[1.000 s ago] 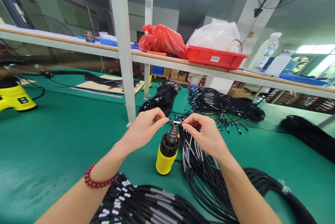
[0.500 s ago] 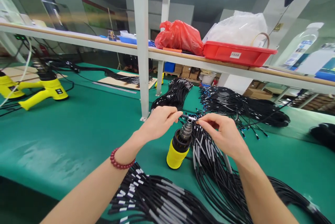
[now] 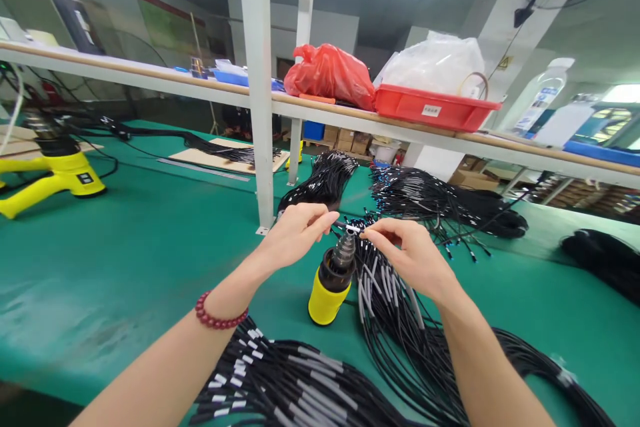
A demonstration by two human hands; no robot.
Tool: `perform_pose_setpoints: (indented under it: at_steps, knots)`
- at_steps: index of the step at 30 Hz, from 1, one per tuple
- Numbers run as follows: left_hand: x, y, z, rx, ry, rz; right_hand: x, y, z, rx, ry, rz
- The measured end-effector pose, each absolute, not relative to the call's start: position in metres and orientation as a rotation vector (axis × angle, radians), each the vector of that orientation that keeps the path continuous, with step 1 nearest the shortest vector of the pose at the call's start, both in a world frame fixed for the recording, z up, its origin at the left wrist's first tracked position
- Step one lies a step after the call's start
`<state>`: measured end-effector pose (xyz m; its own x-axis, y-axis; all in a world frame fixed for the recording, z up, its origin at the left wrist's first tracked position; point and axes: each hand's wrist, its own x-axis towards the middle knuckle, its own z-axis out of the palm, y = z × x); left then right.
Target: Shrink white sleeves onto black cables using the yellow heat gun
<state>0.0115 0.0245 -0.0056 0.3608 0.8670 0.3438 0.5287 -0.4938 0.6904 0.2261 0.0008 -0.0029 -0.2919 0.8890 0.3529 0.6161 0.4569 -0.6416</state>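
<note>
Between my two hands a thin black cable with a white label (image 3: 353,228) is stretched just above the nozzle of a yellow heat gun (image 3: 330,290), which stands upright on the green table. My left hand (image 3: 300,234), a beaded bracelet at its wrist, pinches the cable's left end. On the other side my right hand (image 3: 407,250) pinches it by the label. Under and behind the right hand lies a bundle of black cables with grey sleeves (image 3: 385,280). A second bundle with white labels and grey sleeves (image 3: 310,380) lies nearest me, partly behind my left forearm.
Another yellow heat gun (image 3: 65,174) lies at the left. Beyond my hands are more black cable bundles (image 3: 425,194). A white post (image 3: 256,80) rises left of centre, carrying a shelf with a red bag (image 3: 330,77), a red tray (image 3: 435,109) and a bottle (image 3: 543,97).
The view has turned slightly to the right, so the scene has shifted left. Both hands keep their pinch on the cable over the nozzle, with hardly any movement.
</note>
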Motion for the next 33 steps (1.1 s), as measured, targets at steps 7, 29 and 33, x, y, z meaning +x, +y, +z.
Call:
perform_pose_setpoints:
  at_steps: [7,29,33]
  knots:
    - [0.0137,0.0237,-0.0034,2.123,1.196,1.012,0.2264,0.0044,-0.0024,-1.262,-2.032,0.478]
    - [0.0117,0.0218,-0.002,2.167,1.245,0.99,0.2289,-0.0002,-0.0062,-1.17,-2.079,0.557]
    - [0.0116,0.0218,-0.0029,2.214,1.292,0.882,0.2316,-0.0021,-0.0049,-1.175,-2.062,0.507]
